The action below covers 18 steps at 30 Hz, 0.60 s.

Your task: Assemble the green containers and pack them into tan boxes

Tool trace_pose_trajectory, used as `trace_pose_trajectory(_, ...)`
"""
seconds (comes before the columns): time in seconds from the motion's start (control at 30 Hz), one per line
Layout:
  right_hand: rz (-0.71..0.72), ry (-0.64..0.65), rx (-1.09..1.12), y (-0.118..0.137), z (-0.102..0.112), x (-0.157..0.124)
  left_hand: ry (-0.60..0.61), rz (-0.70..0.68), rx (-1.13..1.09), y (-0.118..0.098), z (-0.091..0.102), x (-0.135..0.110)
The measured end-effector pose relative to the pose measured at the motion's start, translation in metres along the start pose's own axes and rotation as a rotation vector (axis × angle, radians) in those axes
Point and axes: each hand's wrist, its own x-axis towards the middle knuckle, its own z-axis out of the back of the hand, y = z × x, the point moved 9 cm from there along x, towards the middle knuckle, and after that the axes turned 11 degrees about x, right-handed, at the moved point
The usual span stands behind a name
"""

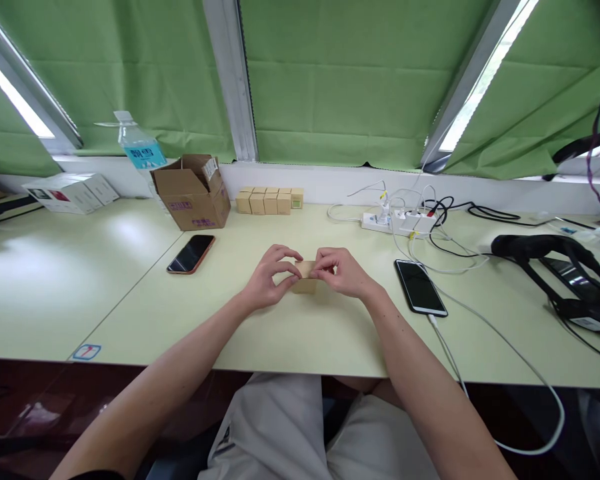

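A small brown cardboard box [305,287] stands on the table in front of me, between my two hands. My left hand [271,279] is curled around its left side, with fingertips and thumb at the top left edge. At the top right edge, my right hand [343,272] pinches with thumb and forefinger against the box's lid [305,268]. The lid looks flat across the top; whether it is fully tucked in is hidden by my fingers.
Several similar small boxes [265,202] line the back wall beside a larger open carton [195,197]. A dark phone [192,254] lies left. A charging phone [420,287], a power strip [397,223], cables and a black headset-like device [570,287] occupy the right.
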Motion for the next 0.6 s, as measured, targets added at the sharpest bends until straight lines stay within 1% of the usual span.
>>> trace_pose_trajectory(0.07, -0.050, 0.040, 0.039, -0.003, 0.000, 0.000, 0.005, -0.025, 0.043, -0.003, 0.002, 0.000)
trace_pose_trajectory(0.13, -0.040, 0.021, 0.089, -0.001, 0.004, 0.000, 0.022, -0.014, 0.072, -0.004, 0.003, 0.001)
trace_pose_trajectory(0.2, -0.010, -0.091, 0.138, -0.001, 0.018, 0.001, 0.038, 0.058, 0.114, 0.001, 0.002, 0.002)
trace_pose_trajectory(0.27, -0.019, -0.266, 0.156, -0.010, 0.036, 0.000, 0.084, 0.185, 0.167, 0.011, -0.002, 0.001)
trace_pose_trajectory(0.33, -0.076, -0.439, 0.137, -0.027, 0.053, -0.003, 0.167, 0.338, 0.188, 0.027, -0.011, -0.003)
trace_pose_trajectory(0.4, -0.144, -0.564, 0.106, -0.047, 0.063, -0.007, 0.269, 0.455, 0.143, 0.042, -0.025, -0.005)
trace_pose_trajectory(0.43, -0.180, -0.599, 0.092, -0.057, 0.066, -0.008, 0.297, 0.496, 0.109, 0.048, -0.031, -0.004)
trace_pose_trajectory(0.47, -0.210, -0.628, 0.078, -0.065, 0.067, -0.009, 0.299, 0.529, 0.081, 0.055, -0.036, 0.000)
trace_pose_trajectory(0.53, -0.242, -0.655, 0.061, -0.077, 0.068, -0.011, 0.258, 0.569, 0.048, 0.067, -0.040, 0.014)
trace_pose_trajectory(0.6, -0.257, -0.654, 0.041, -0.082, 0.065, -0.012, 0.231, 0.593, 0.023, 0.079, -0.045, 0.032)
